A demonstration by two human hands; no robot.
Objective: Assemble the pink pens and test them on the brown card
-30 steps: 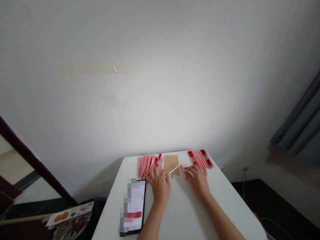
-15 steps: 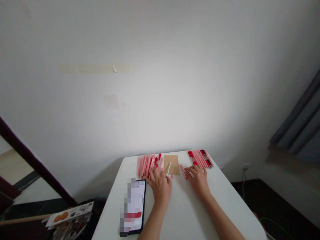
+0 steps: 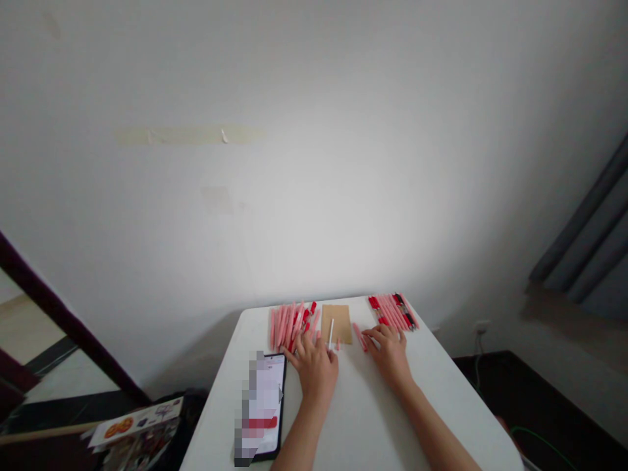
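Note:
My left hand (image 3: 316, 366) lies on the white table (image 3: 363, 418) and pinches a thin white refill (image 3: 331, 332), which points away from me over a brown card (image 3: 336, 323). Just left of it lies a row of pink pen barrels with red parts (image 3: 290, 322). My right hand (image 3: 390, 353) rests on the table with its fingers curled; its fingertips touch a single pink barrel (image 3: 359, 336). Behind that hand lies a second group of red and pink pens (image 3: 393, 309).
A phone with a lit screen (image 3: 260, 407) lies at the table's left edge, near my left forearm. A white wall stands right behind the table. Boxes and clutter (image 3: 137, 428) sit on the floor at the left, a grey curtain (image 3: 589, 248) hangs at the right.
My left hand has turned the white refill from slanting right to pointing almost straight away from me, over the brown card. The right hand has barely moved.

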